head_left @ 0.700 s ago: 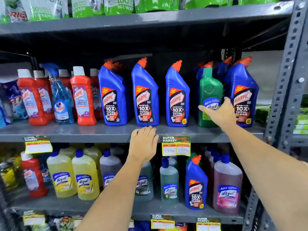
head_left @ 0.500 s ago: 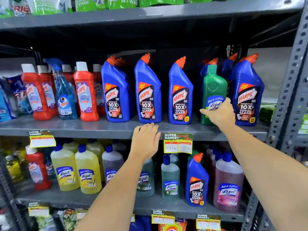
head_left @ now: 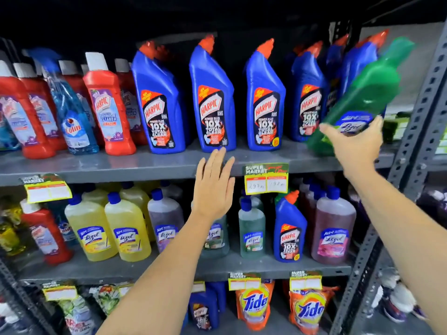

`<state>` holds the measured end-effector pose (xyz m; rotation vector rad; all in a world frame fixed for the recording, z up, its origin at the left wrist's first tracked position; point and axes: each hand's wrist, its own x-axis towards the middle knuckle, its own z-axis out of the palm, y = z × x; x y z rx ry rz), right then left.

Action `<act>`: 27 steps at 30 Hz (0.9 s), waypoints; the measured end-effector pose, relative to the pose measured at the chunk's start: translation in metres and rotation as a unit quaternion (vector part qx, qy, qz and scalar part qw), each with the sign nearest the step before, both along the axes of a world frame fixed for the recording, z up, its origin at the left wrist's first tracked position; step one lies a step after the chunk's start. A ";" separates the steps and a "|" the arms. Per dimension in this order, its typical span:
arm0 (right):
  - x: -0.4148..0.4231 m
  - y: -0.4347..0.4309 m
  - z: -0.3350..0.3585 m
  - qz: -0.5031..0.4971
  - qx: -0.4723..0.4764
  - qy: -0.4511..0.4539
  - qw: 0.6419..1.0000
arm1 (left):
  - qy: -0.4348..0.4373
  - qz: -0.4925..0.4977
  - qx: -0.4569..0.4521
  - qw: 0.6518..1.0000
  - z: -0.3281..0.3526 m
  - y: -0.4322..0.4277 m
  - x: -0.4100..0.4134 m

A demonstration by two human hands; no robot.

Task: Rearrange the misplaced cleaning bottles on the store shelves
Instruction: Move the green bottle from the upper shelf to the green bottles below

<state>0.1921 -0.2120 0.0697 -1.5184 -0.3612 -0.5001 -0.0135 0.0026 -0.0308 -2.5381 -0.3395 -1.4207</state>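
Shelving rack [head_left: 425,97], grey steel, three tiers in view. Middle shelf [head_left: 96,166] carries red Harpic bathroom cleaners, one Colin spray [head_left: 72,122] and a row of blue Harpic bottles [head_left: 158,105] marked "10X Total Clean". Lower shelf [head_left: 266,267] is Lizol floor cleaners, yellow, purple, green, pink, with one stray blue Harpic [head_left: 289,228] sitting among them. Bottom tier has Tide pouches [head_left: 254,303]. Step in hand, as I read it: pulling the misplaced green bottle [head_left: 367,93] out of the Harpic row. It's tilted hard, cap up and to the right, base near the shelf's front edge at the right end; motion-blurred, so can't tell if the base touches the shelf. Lizol label partly readable. Right hand [head_left: 355,143] is against its lower front, thumb spread to the left, fingers over the label; looks like a hold around the bottle, though the far side of the grasp is hidden. Left hand [head_left: 214,187] is flat and spread, holding nothing, fingertips at the middle shelf's front edge, probably bracing. Next move likely: bring the green one down to the Lizol row, near the other green bottles, which needs a gap there. Stray Harpic then goes up. Price tag [head_left: 266,178] reads "Super Market", with what looks like "297" handwritten.
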 end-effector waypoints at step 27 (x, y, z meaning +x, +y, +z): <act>-0.115 0.075 -0.304 0.149 -0.232 0.171 0.946 | 0.449 -0.004 -0.216 0.867 -0.282 0.017 -0.046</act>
